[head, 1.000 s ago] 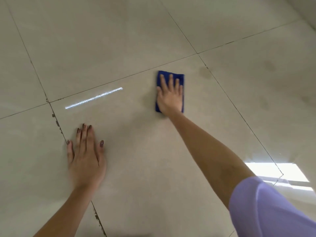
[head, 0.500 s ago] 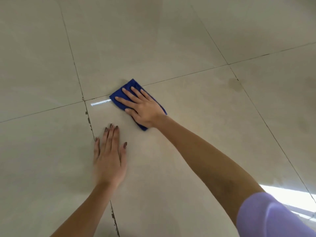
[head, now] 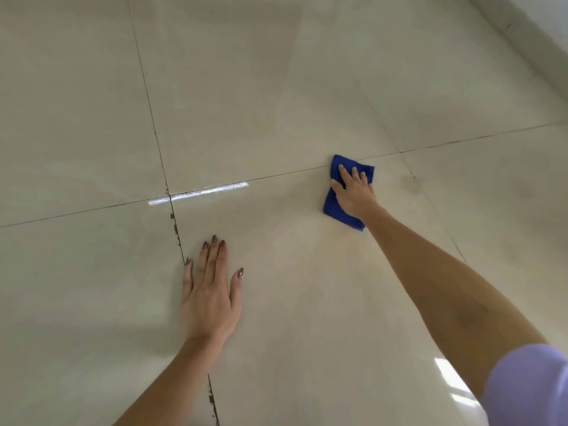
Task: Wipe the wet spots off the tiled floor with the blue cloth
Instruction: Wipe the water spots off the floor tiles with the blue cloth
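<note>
On the glossy beige tiled floor [head: 276, 87], the left hand [head: 209, 299] lay flat and spread, palm down just right of a chipped dark grout line [head: 176, 232], its grip open and holding nothing; it looked to be carrying body weight. If the tile under it was damp, that palm could have slid and tipped the person forward, since the shiny surface gave little purchase.

Further right, the folded dark-blue rectangular cloth [head: 333, 207] sat just below the crosswise grout line, near the upper right corner of the same large tile. The right hand [head: 353, 193] pressed it down with fingers extended flat across it, not curled around it, so the grip was open on top of the cloth rather than closed about it. The cloth's long axis ran from its near end, by the wrist, up and slightly left to its far end touching the grout line, roughly in line with the fingers.

A faint darker damp spot [head: 410, 184] lay near the cloth, to its right, close to the next lengthwise joint, apparently not yet wiped. With only flat pressure holding it, the cloth could have bunched or slipped out from under the palm on a sideways stroke, smearing the moisture instead of lifting it. The long reach also risked an overbalanced shoulder.
</note>
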